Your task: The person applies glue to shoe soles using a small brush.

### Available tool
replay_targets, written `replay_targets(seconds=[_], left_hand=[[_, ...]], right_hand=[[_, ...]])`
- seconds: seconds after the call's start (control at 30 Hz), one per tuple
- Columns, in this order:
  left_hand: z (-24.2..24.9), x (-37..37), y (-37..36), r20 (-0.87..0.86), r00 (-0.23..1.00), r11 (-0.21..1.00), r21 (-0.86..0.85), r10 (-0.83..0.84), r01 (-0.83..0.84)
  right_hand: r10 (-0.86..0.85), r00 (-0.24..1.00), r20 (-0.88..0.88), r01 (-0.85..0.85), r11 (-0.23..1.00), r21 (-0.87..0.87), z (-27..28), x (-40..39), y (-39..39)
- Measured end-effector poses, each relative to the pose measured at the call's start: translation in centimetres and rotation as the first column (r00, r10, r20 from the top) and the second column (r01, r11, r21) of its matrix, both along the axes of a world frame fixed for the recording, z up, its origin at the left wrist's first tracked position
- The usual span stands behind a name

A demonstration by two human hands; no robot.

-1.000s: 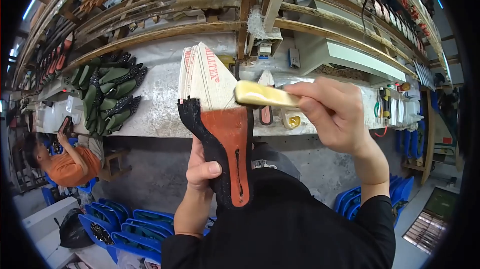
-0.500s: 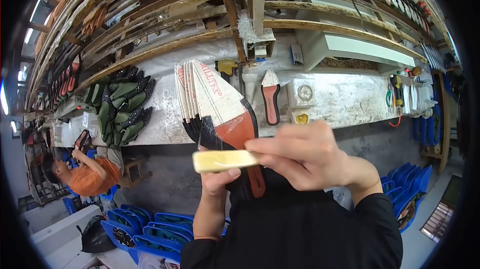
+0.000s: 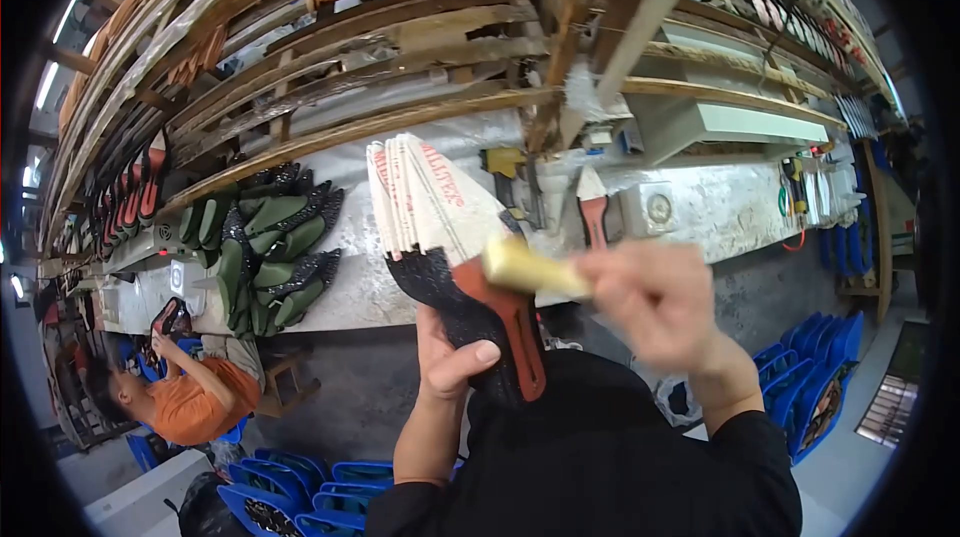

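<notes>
My left hand (image 3: pixel 452 365) is closed round the lower part of a stack of shoe insoles (image 3: pixel 440 202), its thumb pressed across the near side. The insoles have white fronts printed in red, black glittery edges and a reddish-brown rear part. My right hand (image 3: pixel 655 302), blurred by motion, grips a pale yellow brush (image 3: pixel 530 269). The brush's thick end is over the reddish part of the front insole; whether it touches cannot be made out. Behind them on the bench lies a single similar insole (image 3: pixel 593 209).
A long white bench (image 3: pixel 350 307) runs across. Green and black glittery shoe parts (image 3: pixel 275 247) are piled on its left. Wooden racks (image 3: pixel 400 47) hang above. A white container (image 3: pixel 655 209) stands to the right. Blue bins (image 3: pixel 810 377) are behind; a person in orange (image 3: pixel 205 397) works at left.
My right hand has moved slightly right and the brush has swung up onto the front insole. It had covered my left hand before; the left hand's grip now shows. The whole view has shifted.
</notes>
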State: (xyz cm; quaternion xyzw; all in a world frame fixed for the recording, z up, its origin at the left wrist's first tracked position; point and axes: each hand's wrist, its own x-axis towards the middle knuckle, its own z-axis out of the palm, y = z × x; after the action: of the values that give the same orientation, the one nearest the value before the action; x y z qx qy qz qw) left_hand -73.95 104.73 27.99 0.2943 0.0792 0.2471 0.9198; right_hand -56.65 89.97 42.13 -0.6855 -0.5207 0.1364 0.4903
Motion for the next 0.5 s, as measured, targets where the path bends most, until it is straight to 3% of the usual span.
replay_targets(seconds=[0.07,0.1,0.23,0.4,0.5], left_hand=[[1.0,0.1,2.3,0.067,0.994,0.996,0.044,-0.085,0.082],[1.0,0.0,3.2,0.078,0.992,0.995,0.044,-0.096,0.093],[0.4,-1.1,5.3,-0.019,0.994,0.988,0.115,-0.106,0.107],[-0.4,-2.1,7.1,-0.173,0.967,0.975,0.084,-0.189,0.205],[-0.3,-0.1,7.0,-0.152,0.986,0.995,0.065,-0.067,0.078]], right_hand=[[-0.203,0.964,-0.169,0.197,0.979,-0.054,0.0,1.2,2.7],[-0.214,0.964,-0.159,0.208,0.977,-0.053,0.1,0.9,3.6],[-0.065,0.978,-0.199,0.022,0.977,-0.210,0.1,-0.3,6.5],[-0.213,0.914,-0.345,0.191,0.977,-0.098,-2.1,-2.3,5.2],[-0.270,0.838,-0.475,0.289,0.957,-0.034,-3.7,-3.8,3.8]])
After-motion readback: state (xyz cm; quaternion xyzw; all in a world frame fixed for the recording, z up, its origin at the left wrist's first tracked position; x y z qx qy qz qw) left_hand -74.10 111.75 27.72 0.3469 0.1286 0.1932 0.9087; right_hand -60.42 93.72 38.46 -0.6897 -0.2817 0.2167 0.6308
